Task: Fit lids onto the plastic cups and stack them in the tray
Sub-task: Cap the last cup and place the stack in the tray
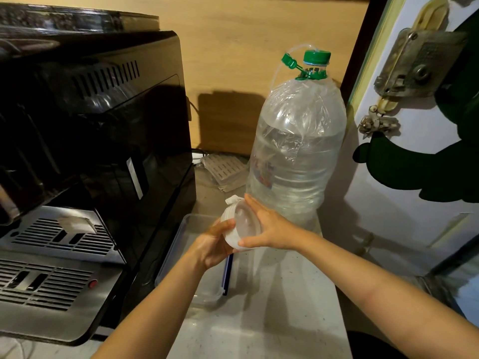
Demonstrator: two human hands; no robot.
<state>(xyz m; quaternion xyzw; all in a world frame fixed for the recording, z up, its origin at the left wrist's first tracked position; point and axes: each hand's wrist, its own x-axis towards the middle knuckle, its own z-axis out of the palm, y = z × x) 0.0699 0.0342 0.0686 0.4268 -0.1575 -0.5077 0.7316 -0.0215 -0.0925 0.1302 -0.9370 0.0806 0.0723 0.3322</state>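
Observation:
A translucent plastic cup point(245, 226) with a white lid on it is held tilted on its side above the tray, the lid facing left. My left hand point(215, 244) grips the cup from below and the left. My right hand point(269, 229) clasps it from the right, fingers over its base. A small white tab sticks up at the lid's top edge. The clear plastic tray point(197, 288) lies on the counter beneath both hands, with a blue clip on its right side; my arms hide part of its inside.
A black coffee machine point(90, 151) with metal drip grilles fills the left. A large water bottle point(295, 151) with a green cap stands just behind my hands. A white door with a metal latch point(414, 68) is at right. Slotted white pieces point(225, 169) lie at the back.

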